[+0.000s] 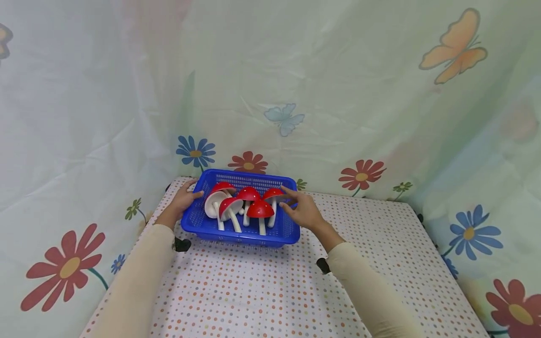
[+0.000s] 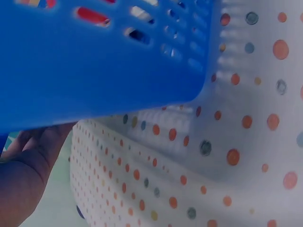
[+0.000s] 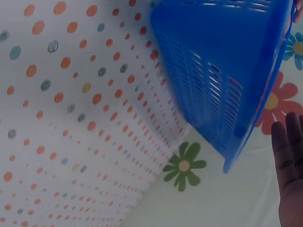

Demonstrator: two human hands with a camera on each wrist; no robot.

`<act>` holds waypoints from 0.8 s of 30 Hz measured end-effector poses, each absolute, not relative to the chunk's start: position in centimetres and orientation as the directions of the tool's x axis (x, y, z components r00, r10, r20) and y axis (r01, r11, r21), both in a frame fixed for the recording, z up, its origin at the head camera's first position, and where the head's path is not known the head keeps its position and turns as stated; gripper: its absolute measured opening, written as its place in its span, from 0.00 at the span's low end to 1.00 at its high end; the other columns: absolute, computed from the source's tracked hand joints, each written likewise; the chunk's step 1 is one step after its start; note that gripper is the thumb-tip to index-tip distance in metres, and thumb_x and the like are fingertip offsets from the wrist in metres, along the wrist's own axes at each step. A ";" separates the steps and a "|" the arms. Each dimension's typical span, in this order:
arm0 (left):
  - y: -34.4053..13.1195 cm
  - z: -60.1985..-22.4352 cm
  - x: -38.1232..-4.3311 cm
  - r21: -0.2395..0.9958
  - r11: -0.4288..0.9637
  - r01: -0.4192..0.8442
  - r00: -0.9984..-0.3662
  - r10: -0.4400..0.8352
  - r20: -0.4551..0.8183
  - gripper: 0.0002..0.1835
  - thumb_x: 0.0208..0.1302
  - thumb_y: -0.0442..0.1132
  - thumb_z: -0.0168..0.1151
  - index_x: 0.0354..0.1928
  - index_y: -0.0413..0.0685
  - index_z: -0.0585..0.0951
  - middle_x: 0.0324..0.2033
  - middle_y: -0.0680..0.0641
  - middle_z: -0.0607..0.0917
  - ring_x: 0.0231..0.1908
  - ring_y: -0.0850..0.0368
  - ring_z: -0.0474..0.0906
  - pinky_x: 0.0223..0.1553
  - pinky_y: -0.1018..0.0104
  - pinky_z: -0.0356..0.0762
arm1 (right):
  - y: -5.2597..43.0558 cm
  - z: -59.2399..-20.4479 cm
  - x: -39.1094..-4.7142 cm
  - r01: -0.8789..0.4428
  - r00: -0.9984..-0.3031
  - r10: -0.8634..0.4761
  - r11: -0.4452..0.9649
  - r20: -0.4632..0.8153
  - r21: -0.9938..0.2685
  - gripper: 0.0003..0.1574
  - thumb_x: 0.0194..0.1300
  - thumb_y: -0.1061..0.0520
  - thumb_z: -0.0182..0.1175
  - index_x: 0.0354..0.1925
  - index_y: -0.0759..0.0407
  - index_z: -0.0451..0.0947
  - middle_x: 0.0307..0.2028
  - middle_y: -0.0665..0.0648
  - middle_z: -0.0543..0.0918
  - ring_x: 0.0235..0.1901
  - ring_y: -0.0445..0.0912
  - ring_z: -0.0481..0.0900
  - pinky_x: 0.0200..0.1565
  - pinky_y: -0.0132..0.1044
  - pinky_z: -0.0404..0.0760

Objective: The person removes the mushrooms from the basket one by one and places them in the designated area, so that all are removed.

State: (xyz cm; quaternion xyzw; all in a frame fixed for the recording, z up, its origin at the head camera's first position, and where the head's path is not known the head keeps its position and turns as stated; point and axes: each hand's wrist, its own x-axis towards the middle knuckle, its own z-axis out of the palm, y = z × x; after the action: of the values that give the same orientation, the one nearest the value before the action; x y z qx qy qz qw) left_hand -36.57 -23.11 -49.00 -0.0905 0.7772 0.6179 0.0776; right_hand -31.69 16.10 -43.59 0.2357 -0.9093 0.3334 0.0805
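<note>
While the basket (image 1: 241, 237) sits on the dotted cloth (image 1: 236, 291) near the backdrop (image 1: 338, 94), its long axis runs from side to side between the hands, roughly square to the person, with one short end toward each hand. Both arms reach forward to it, so it lies ahead of the person and a little inward from either palm. The left hand (image 1: 182, 199) is at the left end, its thumb lapping over the rim and its fingers along the outer side; with the fingers partly hidden, I cannot tell whether it truly grips. The right hand (image 1: 305, 213) is at the right end, fingers extended, thumb parted from them and nothing in hold; its fingertips reach in past the rim beside the rightmost mushroom (image 1: 274, 193), though whether they touch it cannot be made out. The mushrooms (image 1: 248, 194) lie inside, most with their caps toward the far side and stems pointing back at the person. The relation that seems to count is this end-to-end placing: the left hand looks nearer to the rim, the right nearer to the contents, and a lift would probably need the right thumb and fingers set astride their own short end.
</note>
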 end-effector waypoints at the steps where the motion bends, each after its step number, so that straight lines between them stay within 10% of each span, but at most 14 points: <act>1: -23.0 -49.1 -36.6 0.943 0.240 -0.232 -0.973 -0.049 -0.227 0.37 0.73 0.40 0.55 0.78 0.59 0.51 0.73 0.33 0.61 0.69 0.33 0.65 0.66 0.40 0.68 | 16.0 -43.8 -31.8 -0.479 -0.878 -0.373 0.666 0.300 -0.572 0.34 0.67 0.55 0.62 0.69 0.57 0.69 0.51 0.60 0.86 0.41 0.53 0.87 0.34 0.39 0.86; 10: -23.0 -50.0 -36.9 0.951 0.259 -0.168 -0.986 -0.045 -0.161 0.33 0.74 0.39 0.51 0.77 0.58 0.55 0.78 0.43 0.48 0.75 0.35 0.51 0.73 0.41 0.54 | 14.8 -45.2 -32.8 -0.398 -0.910 -0.355 0.609 0.213 -0.686 0.17 0.62 0.59 0.67 0.51 0.59 0.84 0.47 0.61 0.84 0.38 0.51 0.83 0.34 0.37 0.84; 24: -22.9 -50.8 -37.1 0.939 0.313 -0.143 -0.990 -0.047 -0.136 0.32 0.75 0.40 0.48 0.77 0.59 0.54 0.78 0.43 0.48 0.76 0.36 0.47 0.74 0.39 0.48 | 12.3 -47.8 -33.7 -0.454 -0.878 -0.436 0.626 0.198 -0.634 0.12 0.51 0.68 0.73 0.32 0.57 0.81 0.41 0.57 0.78 0.39 0.54 0.76 0.38 0.33 0.78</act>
State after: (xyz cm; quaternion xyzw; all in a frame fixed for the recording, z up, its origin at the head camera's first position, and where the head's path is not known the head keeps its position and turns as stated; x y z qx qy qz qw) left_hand -37.15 -22.88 -50.77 -0.0588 0.8093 0.5830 0.0414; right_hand -33.67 12.31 -47.81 0.2469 -0.9016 0.3550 0.0126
